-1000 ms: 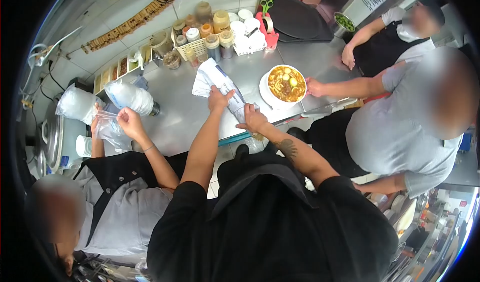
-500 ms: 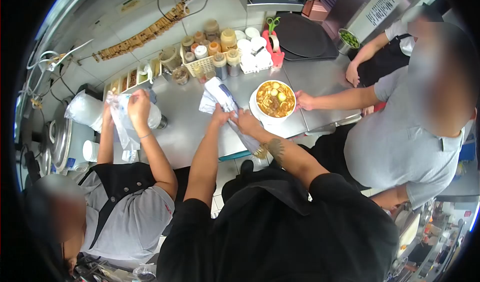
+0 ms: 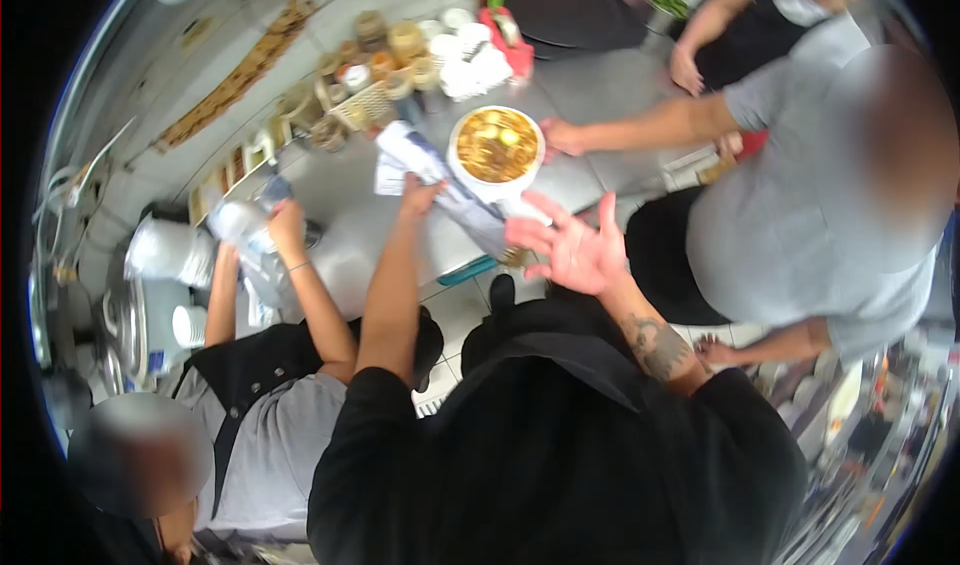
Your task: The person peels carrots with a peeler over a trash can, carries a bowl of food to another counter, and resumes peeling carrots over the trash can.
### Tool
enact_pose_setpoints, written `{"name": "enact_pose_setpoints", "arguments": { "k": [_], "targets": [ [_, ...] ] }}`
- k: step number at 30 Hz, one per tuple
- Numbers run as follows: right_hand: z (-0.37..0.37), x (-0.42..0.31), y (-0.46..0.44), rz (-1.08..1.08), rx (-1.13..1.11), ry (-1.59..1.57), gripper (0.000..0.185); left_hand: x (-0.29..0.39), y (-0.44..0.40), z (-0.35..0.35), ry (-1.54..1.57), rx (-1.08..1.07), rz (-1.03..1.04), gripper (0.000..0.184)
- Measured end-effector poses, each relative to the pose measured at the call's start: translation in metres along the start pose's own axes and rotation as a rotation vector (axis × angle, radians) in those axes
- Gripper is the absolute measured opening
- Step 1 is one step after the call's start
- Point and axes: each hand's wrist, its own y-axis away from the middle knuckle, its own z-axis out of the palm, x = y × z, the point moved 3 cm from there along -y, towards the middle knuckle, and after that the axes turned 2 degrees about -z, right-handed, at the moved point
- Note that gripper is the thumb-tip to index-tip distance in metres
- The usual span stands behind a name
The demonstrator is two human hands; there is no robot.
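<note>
My left hand [image 3: 422,195] is closed on a white and grey-blue cloth [image 3: 462,205], which hangs slantwise towards the counter's front edge. My right hand [image 3: 575,250] is off the cloth, with its palm turned up and fingers spread; nothing lies in it. Just beyond the cloth stands a white bowl [image 3: 455,155] of noodle soup topped with pale egg-like pieces. A co-worker's hand [image 3: 563,137] on the right touches or holds the bowl's rim.
At left another co-worker's hands [image 3: 285,227] handle clear plastic. Sauce bottles [image 3: 407,43] and a cream basket [image 3: 362,107] line the wall. A black round tray [image 3: 575,10] lies at the back of the steel counter [image 3: 600,95]. People stand close on both sides.
My right hand has let go of the cloth, moved right and opened palm up. My left hand keeps hold. The view has shifted, and the left co-worker's hands have moved with the plastic.
</note>
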Motion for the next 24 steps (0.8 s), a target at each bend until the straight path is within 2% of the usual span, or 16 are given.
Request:
{"name": "enact_pose_setpoints", "arguments": {
  "k": [2,4,6,8,10,11,12,14,16,17,18,19,20,21,23,24],
  "targets": [
    [0.017,-0.02,0.013,-0.145,-0.014,-0.117,0.107,0.003,0.028,0.001,-0.009,0.081,-0.158,0.072],
    [0.028,-0.032,0.022,-0.175,-0.048,-0.174,0.109,0.001,0.069,0.001,0.214,0.177,-0.18,0.055],
    [0.036,-0.034,0.027,-0.095,-0.177,-0.184,0.109,-0.047,0.092,-0.006,0.22,0.346,-0.047,0.041],
    [0.035,-0.026,0.034,0.005,-0.188,-0.193,0.109,-0.069,0.158,0.004,0.334,0.461,-0.029,0.033],
    [0.03,-0.018,0.039,0.09,-0.153,-0.153,0.11,-0.13,0.212,0.01,0.112,0.562,0.082,0.024],
    [0.026,-0.01,0.044,0.152,-0.18,-0.067,0.108,-0.187,0.236,0.017,0.142,0.649,-0.004,0.021],
    [0.021,-0.004,0.05,0.208,-0.225,0.009,0.107,-0.198,0.277,0.023,-0.007,0.74,-0.005,0.021],
    [0.01,0.008,0.062,0.367,-0.245,0.226,0.084,-0.211,0.363,0.043,0.083,0.829,-0.105,0.02],
    [-0.026,0.025,0.067,0.523,-0.319,0.489,0.043,-0.256,0.433,0.059,-0.039,0.771,-0.399,0.022],
    [-0.035,0.044,0.063,0.556,-0.361,0.456,0.043,-0.273,0.469,0.065,-0.052,0.737,-0.503,0.025],
    [-0.041,0.067,0.07,0.631,-0.289,0.522,0.029,-0.296,0.513,0.071,-0.048,0.674,-0.59,0.029],
    [-0.043,0.079,0.07,0.707,-0.218,0.592,0.018,-0.29,0.557,0.077,-0.349,0.454,-0.527,0.035],
    [-0.036,0.095,0.073,0.775,-0.263,0.656,0.013,-0.315,0.597,0.095,-0.215,0.843,-0.603,0.03],
    [-0.031,0.11,0.073,0.834,-0.363,0.709,0.012,-0.351,0.636,0.103,-0.054,0.678,-0.922,0.025],
    [-0.022,0.142,0.076,0.937,-0.552,0.842,0.011,-0.376,0.714,0.143,0.233,0.925,-1.13,0.026],
    [-0.015,0.157,0.077,0.973,-0.639,0.927,0.01,-0.385,0.744,0.16,0.445,0.855,-1.251,0.022]
  ]
}}
